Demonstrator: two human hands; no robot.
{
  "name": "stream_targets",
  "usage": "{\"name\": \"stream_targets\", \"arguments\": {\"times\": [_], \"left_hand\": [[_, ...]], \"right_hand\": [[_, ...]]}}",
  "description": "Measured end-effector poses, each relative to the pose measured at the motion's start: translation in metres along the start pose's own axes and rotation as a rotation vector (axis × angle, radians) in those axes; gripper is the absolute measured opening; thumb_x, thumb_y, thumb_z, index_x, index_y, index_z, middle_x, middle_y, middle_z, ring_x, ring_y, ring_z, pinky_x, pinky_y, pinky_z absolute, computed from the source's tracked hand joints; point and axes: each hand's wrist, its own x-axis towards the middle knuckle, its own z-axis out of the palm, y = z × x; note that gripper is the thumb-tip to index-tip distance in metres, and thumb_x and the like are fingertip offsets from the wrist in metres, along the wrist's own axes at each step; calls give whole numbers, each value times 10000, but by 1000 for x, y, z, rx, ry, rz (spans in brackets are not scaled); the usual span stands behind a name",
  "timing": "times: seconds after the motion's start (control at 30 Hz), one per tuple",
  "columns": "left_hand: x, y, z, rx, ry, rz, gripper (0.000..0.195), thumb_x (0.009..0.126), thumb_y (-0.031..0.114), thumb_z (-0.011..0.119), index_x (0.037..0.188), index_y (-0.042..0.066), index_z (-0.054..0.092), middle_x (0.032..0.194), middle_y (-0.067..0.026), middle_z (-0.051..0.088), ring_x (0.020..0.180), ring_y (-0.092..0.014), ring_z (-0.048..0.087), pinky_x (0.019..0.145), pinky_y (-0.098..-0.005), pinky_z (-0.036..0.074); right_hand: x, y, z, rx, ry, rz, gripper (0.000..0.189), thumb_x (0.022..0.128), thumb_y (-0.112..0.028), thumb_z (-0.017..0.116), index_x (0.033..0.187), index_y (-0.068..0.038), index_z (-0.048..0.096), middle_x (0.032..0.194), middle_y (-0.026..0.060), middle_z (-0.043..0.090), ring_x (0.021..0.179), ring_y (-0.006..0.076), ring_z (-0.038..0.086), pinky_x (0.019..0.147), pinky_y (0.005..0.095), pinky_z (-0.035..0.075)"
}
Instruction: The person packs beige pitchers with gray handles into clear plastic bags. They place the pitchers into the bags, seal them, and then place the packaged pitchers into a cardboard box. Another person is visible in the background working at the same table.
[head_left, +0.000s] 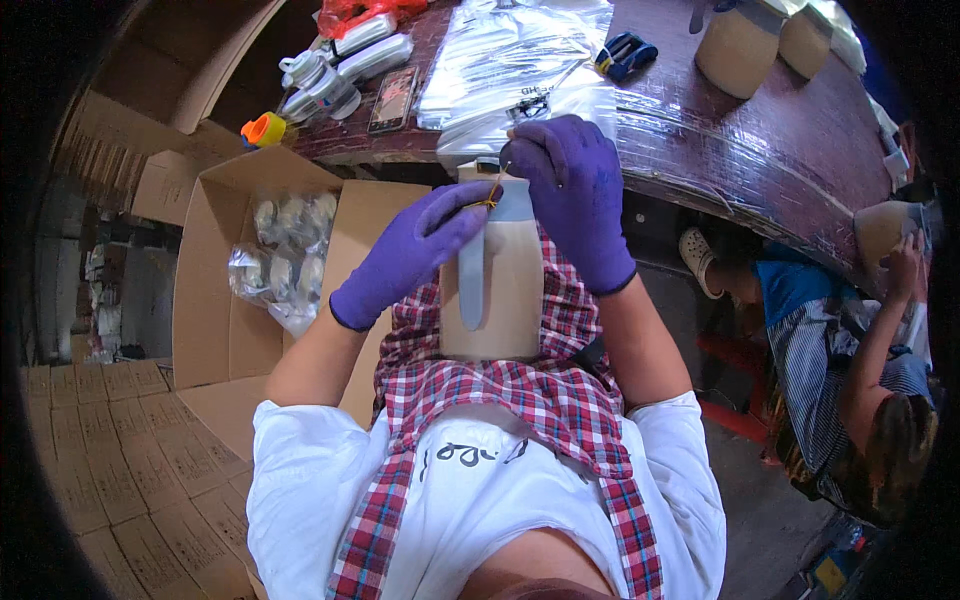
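Note:
A beige jug with a grey collar and grey handle (510, 292) stands upright between the person's thighs, against a red checked apron. Near its top, my left hand (427, 240), in a purple glove, pinches a thin yellow tie (491, 201) between thumb and forefinger. On the other side of the jug's top is my right hand (574, 191), also gloved in purple, with its fingers bent; the upper end of the tie comes close to them. Whether the right fingertips hold the tie cannot be made out.
An open cardboard box (251, 367) with plastic-wrapped items stands at left. The dark red table (750, 165) bears clear plastic bags (517, 60), a phone (394, 99), a bottle (322, 82), a tape roll (265, 129), a blue tool (626, 56) and more jugs (739, 52). A co-worker (840, 360) sits at right.

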Motion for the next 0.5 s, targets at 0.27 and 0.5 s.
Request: {"name": "stream_targets", "arguments": {"times": [0.27,0.5], "left_hand": [[0,-17,8,29,215,12,778,867,131,647,1513,98,214,1142,-92,562,1020,-136,542,909,-289,441],[-24,0,-17,-172,171,-399,348,907,233,618,1187,39,542,922,-43,613,805,-106,562,705,-255,455]], "right_hand": [[-25,40,32,289,-208,425,257,846,-261,633,998,-62,689,945,140,671,895,307,657,808,392,504],[-28,50,39,336,-98,526,255,872,-235,609,1045,-61,680,984,157,665,894,302,652,807,396,501]]}}
